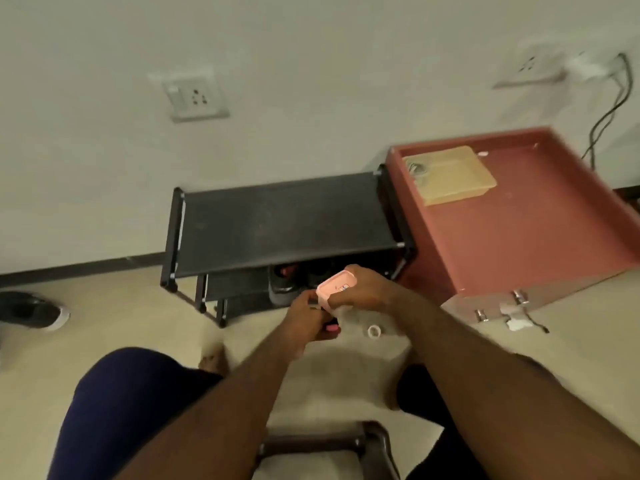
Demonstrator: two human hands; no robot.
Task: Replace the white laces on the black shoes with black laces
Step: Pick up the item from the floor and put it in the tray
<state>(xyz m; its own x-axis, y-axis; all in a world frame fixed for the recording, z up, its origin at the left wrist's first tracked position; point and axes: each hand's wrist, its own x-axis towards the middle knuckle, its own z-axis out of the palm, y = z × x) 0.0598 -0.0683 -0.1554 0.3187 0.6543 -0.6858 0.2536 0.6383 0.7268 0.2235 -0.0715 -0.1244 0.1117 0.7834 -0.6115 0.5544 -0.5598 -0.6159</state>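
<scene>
The black shoes (pixel 287 284) sit tucked on the lower tier of the black metal-and-fabric shoe rack (pixel 284 220), at twelve o'clock from the hands, just beyond them and untouched. Their laces are too shadowed and blurred to read.

Nearer in, the right hand (pixel 363 289) has its fingers curled round a pale pink plastic box (pixel 332 285). The left hand (pixel 308 313) pinches at that box's near end with its fingers bunched together, though exactly what they nip is blurred.

Here is the danger: pull too sharply and the box could spring open, scattering whatever it holds over the beige floor (pixel 121 306). The small white ring (pixel 374 330) lying at five o'clock could be knocked away by a foot.

Now the count:
- On the rack, seemingly two dark shoe shapes, though the shadow leaves that unsure.
- One more black shoe with a white sole (pixel 31 310), well apart at nine o'clock.
- One rack, one box and one ring.
- One reddish-brown tray (pixel 554 237) at two o'clock.
- Two white wall sockets (pixel 195 97).
</scene>
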